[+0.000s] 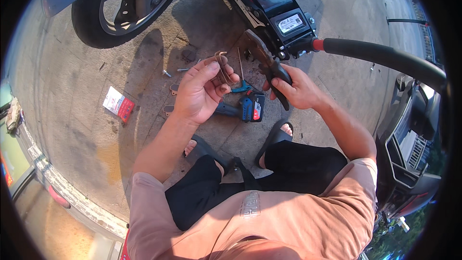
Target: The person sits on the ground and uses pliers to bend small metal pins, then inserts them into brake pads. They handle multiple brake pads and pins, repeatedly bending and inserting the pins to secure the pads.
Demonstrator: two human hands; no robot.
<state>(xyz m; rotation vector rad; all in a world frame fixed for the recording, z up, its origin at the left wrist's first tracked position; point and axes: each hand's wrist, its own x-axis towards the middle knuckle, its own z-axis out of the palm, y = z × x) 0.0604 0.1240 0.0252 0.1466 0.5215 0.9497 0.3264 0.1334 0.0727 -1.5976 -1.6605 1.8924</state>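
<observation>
My left hand (pixel 202 86) is raised over the paving, its fingers closed on a thin bent metal piece (pixel 223 65) with a hooked upper end; its exact kind is unclear. To its right, my right hand (pixel 294 88) is wrapped round the dark handles of a pair of pliers (pixel 260 50). The pliers point up and to the left, their head apart from the metal piece. Below and between both hands lie a teal-handled tool (pixel 241 87) with a long thin shaft and a blue cordless power tool (pixel 250 107), partly hidden by my left hand.
Bolts (pixel 166 73) and small flat pads (pixel 173 88) lie left of my left hand. A red and white packet (pixel 118 104) is farther left. A scooter wheel (pixel 120 7) stands ahead, beside a black device with a thick padded bar (pixel 380 53) reaching right. My sandalled feet are below.
</observation>
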